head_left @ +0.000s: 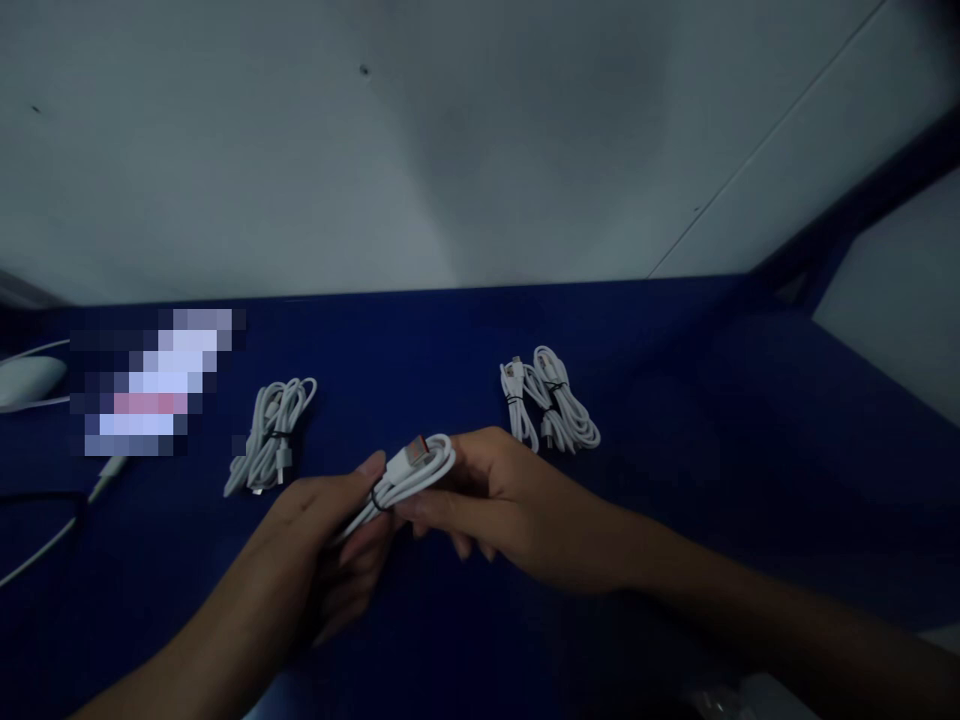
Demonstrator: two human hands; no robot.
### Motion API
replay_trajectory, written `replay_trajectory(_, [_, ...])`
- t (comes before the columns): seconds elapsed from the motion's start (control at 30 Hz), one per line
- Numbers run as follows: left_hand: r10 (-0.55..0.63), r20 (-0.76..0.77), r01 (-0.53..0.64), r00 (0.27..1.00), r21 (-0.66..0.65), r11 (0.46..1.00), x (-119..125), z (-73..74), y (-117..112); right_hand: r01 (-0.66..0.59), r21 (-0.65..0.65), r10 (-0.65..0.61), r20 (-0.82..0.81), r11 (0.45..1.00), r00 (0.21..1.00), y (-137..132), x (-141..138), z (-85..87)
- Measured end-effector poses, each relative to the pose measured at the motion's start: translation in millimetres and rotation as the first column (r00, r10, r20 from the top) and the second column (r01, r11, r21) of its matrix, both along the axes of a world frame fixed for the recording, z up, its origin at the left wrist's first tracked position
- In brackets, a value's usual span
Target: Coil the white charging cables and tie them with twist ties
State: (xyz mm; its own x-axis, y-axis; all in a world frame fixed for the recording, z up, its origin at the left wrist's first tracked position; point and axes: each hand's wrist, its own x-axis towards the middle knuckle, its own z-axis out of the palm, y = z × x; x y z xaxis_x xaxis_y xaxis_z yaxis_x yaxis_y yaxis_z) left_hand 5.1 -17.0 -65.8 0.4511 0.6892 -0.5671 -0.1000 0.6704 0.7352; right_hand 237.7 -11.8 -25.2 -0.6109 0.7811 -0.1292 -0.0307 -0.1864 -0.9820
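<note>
We hold the tied white cable [442, 473] at seven o'clock from the view's centre, our left hand [322, 520] pinching it beside the black tie [379, 497], our right hand [510, 495] holding its looped end. To keep the coil neat, we should steady it near the tie and spare the plug [409, 460] any bending.

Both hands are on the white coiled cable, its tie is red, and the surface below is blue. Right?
The tie is black, not red, as the head view shows. The left hand and right hand are on the white coiled cable, and the surface below is blue.
</note>
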Motion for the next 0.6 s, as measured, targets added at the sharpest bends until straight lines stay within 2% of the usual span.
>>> replay_trajectory(0.17, [-0.034, -0.008, 0.034, 0.999, 0.000, 0.999, -1.3, 1.2, 0.3, -0.008, 0.041, 0.006, 0.047, 0.999, 0.999, -2.9, -0.4, 3.4])
replay_trajectory(0.27, [-0.053, -0.027, 0.053, 0.998, 0.009, 0.999, 0.0, 6.8, -0.7, -0.005, 0.065, 0.000, 0.075, 0.998, 0.997, -4.7, -0.8, 6.3])
replay_trajectory(0.4, [-0.065, -0.075, 0.068, 0.995, 0.033, 0.997, 3.2, 17.0, -2.7, -0.006, 0.034, 0.003, 0.076, 0.999, 0.997, -6.0, -1.2, 9.8])
replay_trajectory(0.6, [-0.025, -0.112, 0.032, 0.993, 0.060, 0.998, 3.5, 25.3, -6.7, 0.001, 0.046, -0.005, 0.091, 0.999, 0.996, -7.1, -0.9, 8.4])
